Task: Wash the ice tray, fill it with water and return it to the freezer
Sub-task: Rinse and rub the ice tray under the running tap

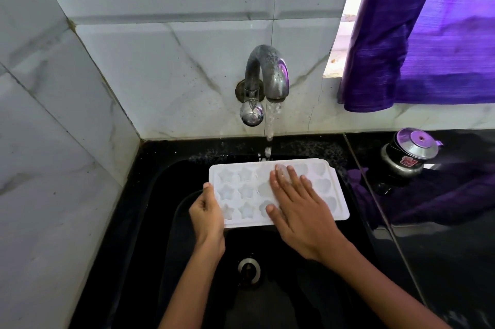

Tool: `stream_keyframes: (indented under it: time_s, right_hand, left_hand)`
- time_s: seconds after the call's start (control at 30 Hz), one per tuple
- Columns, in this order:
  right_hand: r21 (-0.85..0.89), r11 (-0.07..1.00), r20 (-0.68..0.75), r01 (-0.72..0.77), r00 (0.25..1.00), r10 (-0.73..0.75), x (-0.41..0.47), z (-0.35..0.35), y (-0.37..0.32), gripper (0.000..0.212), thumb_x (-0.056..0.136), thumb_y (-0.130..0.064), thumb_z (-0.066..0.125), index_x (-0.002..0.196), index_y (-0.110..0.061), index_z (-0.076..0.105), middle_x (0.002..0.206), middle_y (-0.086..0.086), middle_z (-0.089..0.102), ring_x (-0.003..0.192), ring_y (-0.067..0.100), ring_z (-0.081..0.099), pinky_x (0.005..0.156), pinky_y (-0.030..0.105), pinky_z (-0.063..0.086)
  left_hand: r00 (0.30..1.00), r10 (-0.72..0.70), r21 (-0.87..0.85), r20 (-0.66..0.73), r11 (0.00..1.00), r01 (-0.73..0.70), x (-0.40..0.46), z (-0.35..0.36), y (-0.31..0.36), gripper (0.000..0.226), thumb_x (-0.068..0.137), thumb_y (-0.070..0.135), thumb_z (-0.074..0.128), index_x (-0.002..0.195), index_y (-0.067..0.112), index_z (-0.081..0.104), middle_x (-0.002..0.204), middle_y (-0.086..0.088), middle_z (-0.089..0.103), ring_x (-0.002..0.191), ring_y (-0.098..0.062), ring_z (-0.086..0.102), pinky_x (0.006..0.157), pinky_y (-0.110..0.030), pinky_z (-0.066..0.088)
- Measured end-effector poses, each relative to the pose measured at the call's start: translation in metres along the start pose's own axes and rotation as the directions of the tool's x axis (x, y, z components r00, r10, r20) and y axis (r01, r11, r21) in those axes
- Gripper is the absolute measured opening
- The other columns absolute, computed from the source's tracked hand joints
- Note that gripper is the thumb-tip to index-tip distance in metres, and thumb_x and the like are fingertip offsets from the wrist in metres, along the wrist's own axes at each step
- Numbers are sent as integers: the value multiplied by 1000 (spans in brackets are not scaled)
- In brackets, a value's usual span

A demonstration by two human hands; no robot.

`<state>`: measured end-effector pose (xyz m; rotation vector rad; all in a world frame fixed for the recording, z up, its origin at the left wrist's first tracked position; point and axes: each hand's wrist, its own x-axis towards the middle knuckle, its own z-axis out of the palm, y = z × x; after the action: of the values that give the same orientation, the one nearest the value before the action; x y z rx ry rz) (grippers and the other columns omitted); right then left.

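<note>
1. a white plastic ice tray is held level over a black sink, just below the tap, with its long side running left to right.
2. the tray's moulds show star shapes on the left and rounder, heart-like shapes on the right.
3. the left hand grips the tray's left short edge, thumb on top of the rim and the fingers curled under it out of sight.
4. the right hand lies flat on the middle of the tray, fingers straight and slightly spread, palm down; its grip is apart, pressing rather than clasping.
5. the right fingertips reach the far row of moulds, close to where the water lands.
6. a curved metal tap juts from the marble-patterned wall tiles, with a round knob below its base.
7. a stream of water runs from the spout and strikes the tray's far edge, splashing there.
8. the sink's round metal drain sits below the tray, between the two forearms.
9. on the black bench to the right stands a small steel pressure cooker with a red label, well apart from the tray.
10. a purple curtain hangs over the window at upper right, its hem near the bench's back edge.
</note>
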<state>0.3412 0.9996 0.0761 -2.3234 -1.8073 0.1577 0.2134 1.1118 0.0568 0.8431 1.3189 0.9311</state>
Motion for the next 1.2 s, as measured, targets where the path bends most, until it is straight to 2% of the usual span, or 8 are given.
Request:
stream_keyframes:
  time_s: [0.1, 0.3, 0.53, 0.73, 0.87, 0.97, 1.1, 1.2]
  right_hand:
    - [-36, 999, 1, -22, 1000, 22, 12, -5, -1, 67, 95, -55, 7, 145, -18, -18, 155, -1, -23, 141, 14, -28, 115, 29, -19]
    - [-54, 985, 67, 162, 985, -159, 3, -7, -9, 66, 91, -50, -6, 149, -19, -10, 158, -2, -16, 141, 10, -27, 115, 29, -20]
    - [-70, 997, 14, -21, 1000, 22, 8, -17, 7, 66, 97, -51, 9, 148, -15, -12, 154, -2, -21, 143, 14, -24, 115, 29, -19]
    - [-67, 990, 61, 124, 991, -120, 5, -5, -14, 63, 92, -49, -5, 146, -19, -12, 155, -2, -18, 141, 15, -26, 114, 34, -22]
    - [-62, 997, 6, 42, 999, -42, -3, -9, -1, 62, 92, -49, -6, 146, -20, -14, 154, -6, -19, 143, 13, -22, 115, 28, -20]
    - [-93, 994, -29, -49, 999, 47, 8, -13, 3, 62, 98, -48, 6, 147, -16, -14, 153, -1, -23, 143, 16, -25, 115, 30, -20]
    - [-148, 989, 4, 26, 1000, -26, 25, -12, -14, 60, 100, -39, 11, 148, -11, -12, 156, 6, -22, 141, 20, -28, 115, 36, -21]
    - [-172, 982, 41, 76, 997, -71, 24, -14, -20, 57, 100, -32, 13, 149, -10, -7, 157, 7, -16, 138, 21, -29, 113, 40, -23]
  left_hand:
    - [996, -55, 18, 71, 998, 54, -10, 11, -4, 40, 96, 40, 47, 75, 13, 67, 62, 0, 72, 56, -15, 69, 44, -23, 51]
    - [991, -94, -21, 98, 995, 97, -12, 28, 1, 38, 97, 37, 47, 75, 13, 67, 60, 2, 71, 56, -13, 68, 46, -23, 52]
    - [980, -146, -10, 135, 989, 148, -15, 32, -2, 38, 97, 40, 47, 80, 13, 68, 72, -5, 74, 67, -22, 71, 52, -29, 54]
    - [972, -126, -28, 198, 991, 134, -20, 46, -2, 37, 95, 38, 50, 75, 15, 70, 66, 1, 73, 63, -13, 69, 55, -25, 55]
    - [971, -130, -68, 199, 987, 146, -15, 45, -1, 34, 95, 36, 51, 79, 12, 69, 71, -4, 74, 63, -17, 69, 51, -26, 55]
    - [957, -180, -67, 226, 978, 200, -18, 47, -4, 34, 95, 38, 52, 85, 11, 70, 81, -9, 75, 71, -23, 70, 56, -31, 57]
    - [931, -182, -40, 317, 978, 205, -26, 52, -9, 33, 92, 40, 55, 87, 14, 74, 85, -8, 76, 80, -21, 72, 64, -29, 56]
    - [917, -201, -83, 344, 966, 243, -24, 52, -8, 30, 92, 40, 55, 88, 19, 76, 88, -5, 76, 80, -15, 73, 55, -22, 54]
